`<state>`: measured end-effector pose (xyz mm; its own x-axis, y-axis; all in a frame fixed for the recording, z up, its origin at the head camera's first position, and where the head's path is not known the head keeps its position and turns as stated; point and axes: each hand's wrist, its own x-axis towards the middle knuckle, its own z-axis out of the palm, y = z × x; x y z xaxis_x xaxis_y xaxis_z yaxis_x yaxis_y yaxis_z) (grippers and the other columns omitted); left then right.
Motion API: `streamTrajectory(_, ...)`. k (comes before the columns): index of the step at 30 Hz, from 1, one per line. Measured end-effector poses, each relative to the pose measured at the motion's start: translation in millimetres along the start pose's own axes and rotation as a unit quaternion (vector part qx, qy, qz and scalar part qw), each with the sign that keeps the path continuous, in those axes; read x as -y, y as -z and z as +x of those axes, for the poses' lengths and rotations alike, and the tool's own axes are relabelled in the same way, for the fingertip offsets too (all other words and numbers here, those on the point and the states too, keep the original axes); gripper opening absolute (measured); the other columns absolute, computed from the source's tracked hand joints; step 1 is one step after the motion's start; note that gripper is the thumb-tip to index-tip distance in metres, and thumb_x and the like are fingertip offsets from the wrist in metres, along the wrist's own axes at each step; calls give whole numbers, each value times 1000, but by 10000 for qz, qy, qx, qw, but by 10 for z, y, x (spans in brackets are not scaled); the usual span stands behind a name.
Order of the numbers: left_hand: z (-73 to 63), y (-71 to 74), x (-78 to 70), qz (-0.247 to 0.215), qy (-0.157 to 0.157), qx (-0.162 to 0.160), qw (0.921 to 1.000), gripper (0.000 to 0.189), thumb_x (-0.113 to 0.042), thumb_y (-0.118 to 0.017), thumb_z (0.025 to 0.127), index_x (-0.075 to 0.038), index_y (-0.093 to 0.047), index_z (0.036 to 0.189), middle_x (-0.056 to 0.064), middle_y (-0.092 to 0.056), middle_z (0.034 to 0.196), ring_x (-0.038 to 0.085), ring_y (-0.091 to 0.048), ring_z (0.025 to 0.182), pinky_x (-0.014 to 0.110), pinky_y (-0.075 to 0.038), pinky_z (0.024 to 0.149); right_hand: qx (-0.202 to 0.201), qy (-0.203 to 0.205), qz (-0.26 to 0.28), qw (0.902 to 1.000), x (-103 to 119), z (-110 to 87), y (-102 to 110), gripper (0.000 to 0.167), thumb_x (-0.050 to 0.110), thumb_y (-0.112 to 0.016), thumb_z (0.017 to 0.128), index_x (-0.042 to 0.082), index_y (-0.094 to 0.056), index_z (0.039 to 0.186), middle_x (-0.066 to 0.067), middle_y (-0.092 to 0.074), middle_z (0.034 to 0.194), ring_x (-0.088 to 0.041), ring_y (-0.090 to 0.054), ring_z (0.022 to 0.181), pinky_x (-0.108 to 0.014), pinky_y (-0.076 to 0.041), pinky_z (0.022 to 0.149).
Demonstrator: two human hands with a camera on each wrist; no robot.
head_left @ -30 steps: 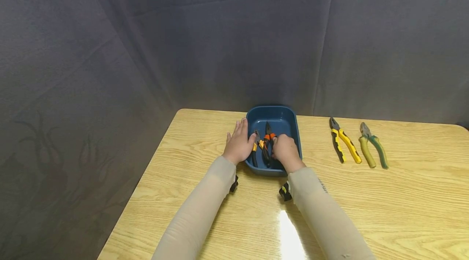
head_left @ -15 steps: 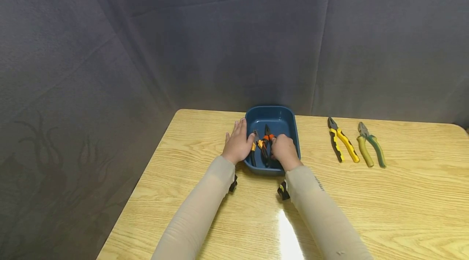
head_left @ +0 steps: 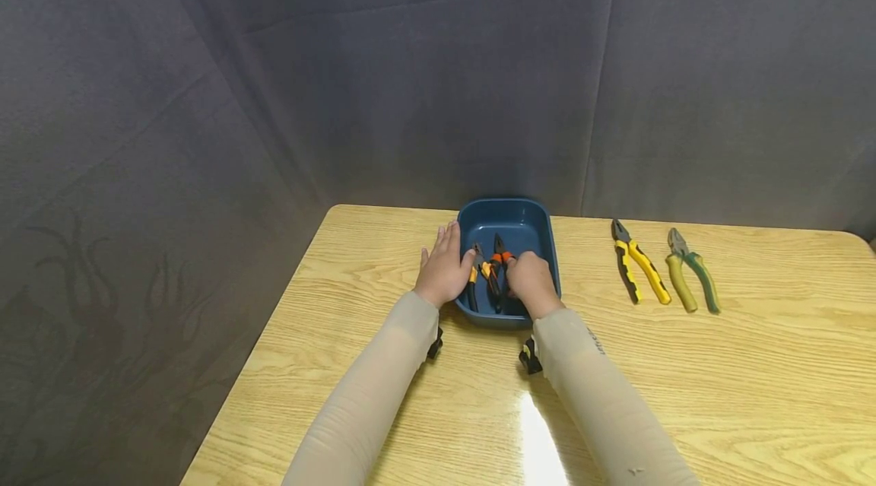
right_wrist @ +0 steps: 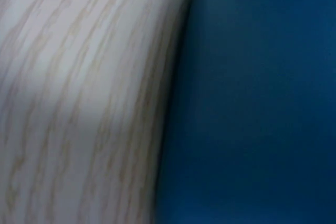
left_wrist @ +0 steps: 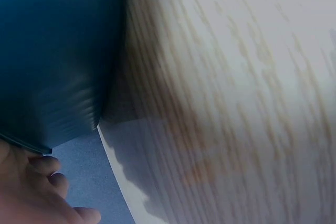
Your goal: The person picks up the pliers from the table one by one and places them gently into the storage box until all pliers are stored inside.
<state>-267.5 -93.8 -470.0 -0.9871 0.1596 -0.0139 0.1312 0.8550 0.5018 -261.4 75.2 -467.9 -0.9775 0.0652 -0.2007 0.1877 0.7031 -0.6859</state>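
Fingers of my right hand (head_left: pixel 532 281) curl around one handle of the orange-and-black pliers (head_left: pixel 499 246), which lie inside the blue bin (head_left: pixel 509 206); my fingertips there are hidden. My left hand (head_left: pixel 443 271) lies along the bin's left side, fingers straight, thumb over the rim, just beside the yellow-banded black pliers (head_left: pixel 487 270) inside. That bin stands at the far edge of the wooden surface (head_left: pixel 369 281), nearer its far left corner. Rightward along that edge lie yellow-and-black pliers (head_left: pixel 623 250), then green-handled pliers (head_left: pixel 705 274). Grey cloth (head_left: pixel 438 106) hangs beyond.
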Motion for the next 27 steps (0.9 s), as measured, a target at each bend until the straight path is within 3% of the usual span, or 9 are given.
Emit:
streamTrajectory(11, -16, 20, -23, -19, 83, 58, 9999, 69, -42, -36, 110, -11, -8, 164, 4, -7, 170, 21, -1, 157, 60, -6, 122, -125, 54, 5, 9999, -16, 3, -7, 42, 21, -47, 107, -4, -69, 81, -12, -62, 65, -22, -60, 56, -28, -45, 49)
streamTrajectory(27, -7, 5, -8, -76, 86, -9, 9999, 69, -42, -37, 110, -10, -8, 164, 5, -8, 170, 21, -2, 156, 60, -7, 122, -379, 316, -270, 9984, -13, 2, -17, 35, 15, -50, 104, -15, -67, 104, -29, -68, 98, -31, -66, 80, -45, -55, 66)
